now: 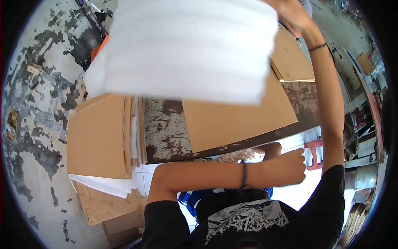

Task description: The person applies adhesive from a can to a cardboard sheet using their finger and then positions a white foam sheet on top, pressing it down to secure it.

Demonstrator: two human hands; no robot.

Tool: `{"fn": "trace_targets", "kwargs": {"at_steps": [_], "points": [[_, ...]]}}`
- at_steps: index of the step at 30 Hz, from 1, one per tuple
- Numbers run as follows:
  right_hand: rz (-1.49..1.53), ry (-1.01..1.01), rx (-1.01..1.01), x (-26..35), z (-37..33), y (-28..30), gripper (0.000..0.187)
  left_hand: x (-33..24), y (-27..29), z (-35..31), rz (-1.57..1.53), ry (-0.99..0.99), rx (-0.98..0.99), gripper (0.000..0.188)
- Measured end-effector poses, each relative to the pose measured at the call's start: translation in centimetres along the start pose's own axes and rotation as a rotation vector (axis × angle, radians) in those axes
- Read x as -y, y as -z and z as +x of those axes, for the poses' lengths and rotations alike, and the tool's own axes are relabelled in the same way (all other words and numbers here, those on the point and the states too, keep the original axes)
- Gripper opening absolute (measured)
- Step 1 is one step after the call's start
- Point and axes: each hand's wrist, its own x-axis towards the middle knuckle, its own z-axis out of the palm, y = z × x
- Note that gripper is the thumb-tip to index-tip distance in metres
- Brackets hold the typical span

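A large white foam sheet (186,50) spans the upper middle of the view, raised over the table and hiding part of it. My right arm stretches far forward, and my right hand (292,16) is closed on the sheet's upper right edge; the fingertips are partly out of sight. My left forearm lies across in front of my body. At its end my left hand (284,168) is curled into a fist near the table's front edge, and whatever it may hold is hidden. Beneath the foam, a flat brown cardboard sheet (240,122) rests on the table.
The worn, paint-stained table (163,128) has a dark front edge. On its left stands a stack of cardboard (97,137) with white sheets between. More cardboard (292,56) lies at the far right. A red stool (317,153) and cluttered shelves (365,162) are to my right.
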Motion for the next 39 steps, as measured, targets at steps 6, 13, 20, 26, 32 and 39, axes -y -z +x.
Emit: {"fn": "trace_targets", "kwargs": {"at_steps": [6, 13, 20, 26, 32, 39], "points": [[-0.14, -0.035, 0.144, -10.9, -9.2, 2.4, 0.055, -3.2, 10.9, -5.3, -0.686, 0.149, 0.154, 0.016], [-0.216, -0.036, 0.155, -16.8, -11.4, 0.8, 0.057, 5.5, 13.1, -13.7, -0.325, 0.847, -0.428, 0.028], [-0.39, 0.015, 0.181, -16.0, -10.9, 0.1, 0.06, 14.1, 9.9, -20.8, 0.231, 1.19, -0.21, 0.087], [-0.458, -0.013, 0.182, -16.3, -11.1, 1.6, 0.062, 15.0, 9.0, -21.2, -0.008, 1.29, -0.167, 0.094], [-0.463, -0.012, 0.176, -17.2, -11.3, 2.1, 0.062, 14.9, 8.7, -21.9, 0.066, 1.284, -0.215, 0.096], [-0.512, 0.047, 0.121, -17.5, -11.6, 1.7, 0.066, 14.6, 9.3, -21.6, 0.119, 1.295, -0.178, 0.094]]}}
